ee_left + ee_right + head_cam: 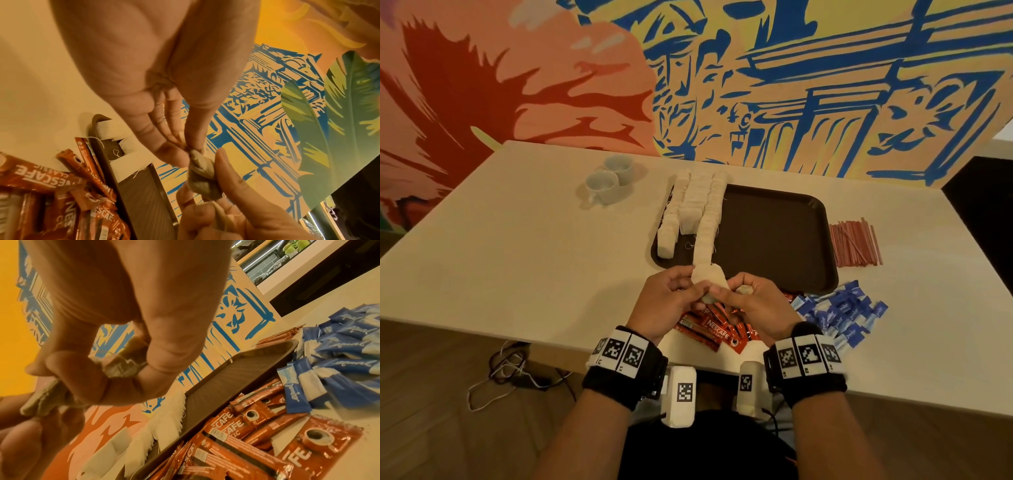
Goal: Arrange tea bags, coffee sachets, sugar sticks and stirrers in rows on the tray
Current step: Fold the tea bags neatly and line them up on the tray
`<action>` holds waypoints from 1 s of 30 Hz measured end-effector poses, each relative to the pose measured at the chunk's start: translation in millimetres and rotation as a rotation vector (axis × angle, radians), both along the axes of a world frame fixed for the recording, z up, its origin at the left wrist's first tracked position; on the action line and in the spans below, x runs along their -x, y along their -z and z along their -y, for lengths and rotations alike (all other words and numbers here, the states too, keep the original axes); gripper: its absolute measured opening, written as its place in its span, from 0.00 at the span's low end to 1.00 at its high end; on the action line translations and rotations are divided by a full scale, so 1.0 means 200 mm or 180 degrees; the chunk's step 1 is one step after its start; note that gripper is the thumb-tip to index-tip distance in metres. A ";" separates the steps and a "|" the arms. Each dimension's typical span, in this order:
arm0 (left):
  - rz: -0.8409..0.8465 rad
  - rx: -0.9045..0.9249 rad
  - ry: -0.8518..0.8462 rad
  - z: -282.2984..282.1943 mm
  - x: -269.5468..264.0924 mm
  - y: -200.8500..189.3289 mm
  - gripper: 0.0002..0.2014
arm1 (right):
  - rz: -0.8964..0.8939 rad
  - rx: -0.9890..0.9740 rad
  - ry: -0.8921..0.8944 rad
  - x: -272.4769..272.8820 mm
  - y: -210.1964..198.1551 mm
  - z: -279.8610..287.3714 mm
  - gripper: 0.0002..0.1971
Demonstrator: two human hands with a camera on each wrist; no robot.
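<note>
Where the table [524,260] edge meets the body, coffee sachets [710,329] lie heaped, partly hidden under both hands. Left hand [671,301] and right hand [753,305] each pinch one tea bag [710,279] between them, above the tray's [774,233] near rim. Sugar sticks [839,313] right; stirrers [856,245] beyond; tea bag rows [695,209] on tray's left; cups [609,178] farthest.

A pale table [517,240] stands against a painted mural wall [825,85] — orange, red, blue; wood floor [448,428] below.
</note>
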State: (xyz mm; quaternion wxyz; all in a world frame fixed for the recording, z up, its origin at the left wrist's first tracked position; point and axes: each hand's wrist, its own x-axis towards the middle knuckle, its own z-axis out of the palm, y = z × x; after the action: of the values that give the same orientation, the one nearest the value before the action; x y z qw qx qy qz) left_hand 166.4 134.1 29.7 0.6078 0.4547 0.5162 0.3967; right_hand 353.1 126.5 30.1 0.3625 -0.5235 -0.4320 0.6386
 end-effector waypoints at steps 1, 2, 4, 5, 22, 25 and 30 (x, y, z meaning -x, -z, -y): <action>0.0033 0.0028 -0.0023 0.00 0.00 0.00 0.14 | -0.0011 0.0011 0.0019 0.00 0.00 0.00 0.15; 0.0065 0.0047 -0.0039 -0.01 0.00 0.00 0.14 | -0.0035 0.0024 0.0051 0.00 -0.01 0.00 0.15; 0.0092 0.0075 -0.0043 -0.02 0.01 0.00 0.13 | -0.0116 0.0053 0.0149 -0.01 -0.01 -0.02 0.15; 0.0066 0.0078 -0.0030 -0.02 0.02 0.00 0.13 | -0.0134 0.0069 0.0222 -0.01 -0.02 -0.03 0.15; -0.2988 -0.0932 0.0833 -1.07 0.11 -0.02 0.13 | -0.0304 0.0472 0.1364 -0.08 0.00 -0.23 0.09; -0.3429 -0.0931 0.1274 -1.16 0.07 0.05 0.15 | -0.0269 0.0543 0.1462 -0.10 0.02 -0.26 0.08; -0.3826 -0.0788 0.1636 -1.26 0.00 0.12 0.19 | -0.0253 0.0522 0.1528 -0.10 0.04 -0.31 0.07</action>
State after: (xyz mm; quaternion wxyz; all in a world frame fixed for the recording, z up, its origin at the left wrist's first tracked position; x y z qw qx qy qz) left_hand 166.3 385.3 4.7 0.2327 0.7718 0.5911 -0.0270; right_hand 373.5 188.2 22.3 0.4768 -0.6131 -0.2276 0.5873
